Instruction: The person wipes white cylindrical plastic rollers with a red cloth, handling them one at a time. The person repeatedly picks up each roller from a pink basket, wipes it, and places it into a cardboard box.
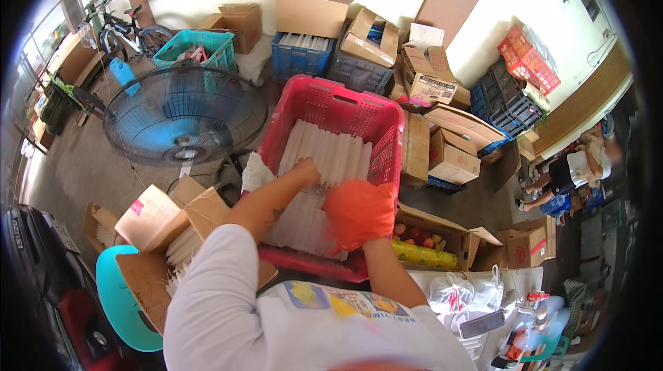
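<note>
A red plastic crate stands before me, with rows of white candles lying in it. My left hand is over the candles near the middle of the crate, its fingers curled closed. Whatever those fingers may grip is hidden. An orange cloth is bunched around my right hand, blurred and covering its fingers, above the nearer candles on the right side. A white cloth hangs on the crate's left rim beside my left forearm.
A large fan stands left of the crate. Open cardboard boxes with white candles sit at lower left, near a teal chair. Stacked crates and cartons line the back and right. A phone lies on a white table at lower right.
</note>
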Motion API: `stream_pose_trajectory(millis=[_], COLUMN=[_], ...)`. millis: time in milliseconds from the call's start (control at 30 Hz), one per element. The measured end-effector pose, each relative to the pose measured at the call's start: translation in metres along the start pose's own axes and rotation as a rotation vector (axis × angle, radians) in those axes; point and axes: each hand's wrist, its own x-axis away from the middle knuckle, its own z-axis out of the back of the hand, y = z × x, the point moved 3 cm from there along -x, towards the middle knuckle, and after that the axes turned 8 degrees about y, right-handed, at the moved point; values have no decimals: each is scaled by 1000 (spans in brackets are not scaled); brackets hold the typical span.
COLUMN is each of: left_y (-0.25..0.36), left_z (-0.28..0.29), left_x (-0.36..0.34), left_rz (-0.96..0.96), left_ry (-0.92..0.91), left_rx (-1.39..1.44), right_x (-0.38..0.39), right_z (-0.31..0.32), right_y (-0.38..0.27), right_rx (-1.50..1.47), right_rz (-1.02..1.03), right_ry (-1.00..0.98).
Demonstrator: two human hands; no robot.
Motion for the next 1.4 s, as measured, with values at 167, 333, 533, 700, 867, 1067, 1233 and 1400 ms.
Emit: stream_pose_trajectory(millis=[167, 333, 533, 700, 867, 1067, 1233, 1400], left_y=[-21, -38, -46, 10, 55, 55, 58, 49], left_z=[-55, -82, -55, -13, 50, 100, 134, 136], left_x=[-71, -85, -86, 9, 125, 206, 225, 230], left_rz=[347, 538, 421, 270, -45, -128, -232, -69], left_ry=[235, 231, -216, -394, -200, -8, 11, -269], left_rx=[-29, 158, 399, 1009, 796, 820, 664, 1181], right_x=[2, 4, -17, -34, -30, -47, -70, -61], right_z=[-1, -7, 17, 54, 93, 67, 58, 99], right_y=[-3, 7, -4, -15, -54, -40, -30, -64], right_rx=[47, 6, -31, -106, -436, -668, -1300, -1339], right_rz=[28, 6, -44, -204, -209, -520, -573, -390], right_ry=[19, -58, -171, -468, 105, 423, 129, 63])
